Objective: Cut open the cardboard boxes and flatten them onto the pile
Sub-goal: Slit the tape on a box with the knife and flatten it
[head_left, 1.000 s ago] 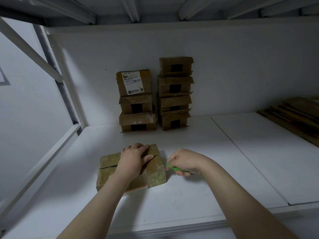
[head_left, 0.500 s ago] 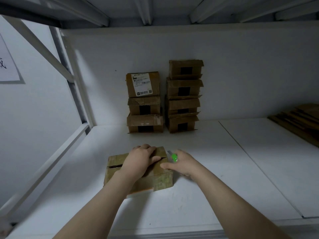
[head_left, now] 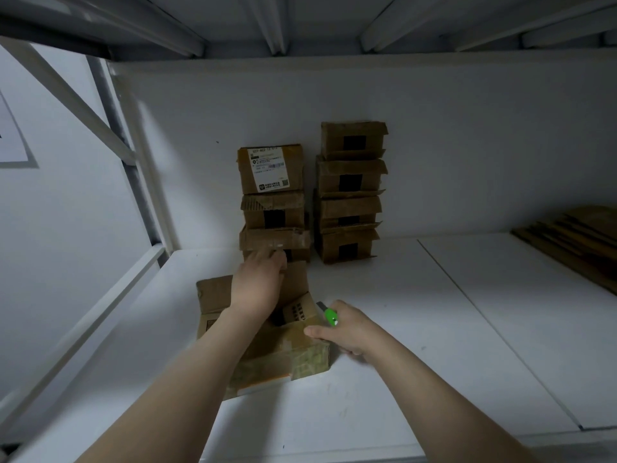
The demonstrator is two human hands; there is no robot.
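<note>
Box point(head_left: 295, 357) under L hand point(head_left: 258, 285); R hand point(head_left: 350, 330) w/ cutter point(head_left: 330, 316) touching its right.

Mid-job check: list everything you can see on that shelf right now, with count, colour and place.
open box: 1, brown, front of the shelf, top flaps up
left stack: 3 boxes, brown, against the back wall; the top one has a white label
right stack: 4 boxes, brown, just right of the left stack
cardboard pile: 1 pile of flat sheets, brown, far right of the shelf
knife: 1, green, at the open box's right side
shelf: 1, white, under everything
paper sheet: 1, white, on the left wall, partly cut off
left hand: at the open box's rear flap; fingers blurred
right hand: grips the knife, thumb on the open box
</note>
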